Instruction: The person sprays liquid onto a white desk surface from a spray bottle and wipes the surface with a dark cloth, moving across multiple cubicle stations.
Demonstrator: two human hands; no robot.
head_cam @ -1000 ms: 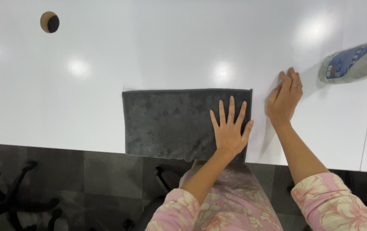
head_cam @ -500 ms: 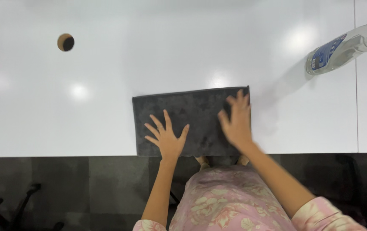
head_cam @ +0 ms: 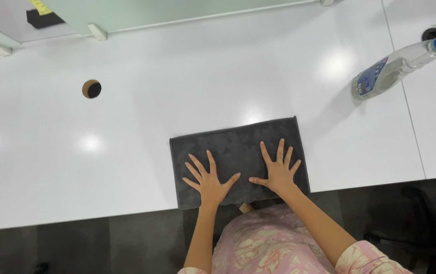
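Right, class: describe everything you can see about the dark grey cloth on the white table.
The dark grey cloth is a rectangular piece, soft and plush-looking like microfibre, with a faint mottled nap and a neat hemmed edge. It lies flat and spread out at the near edge of the white table, its long side along that edge. The left hand and right hand both press on it, palms down, fingers spread. Nothing else touches it.
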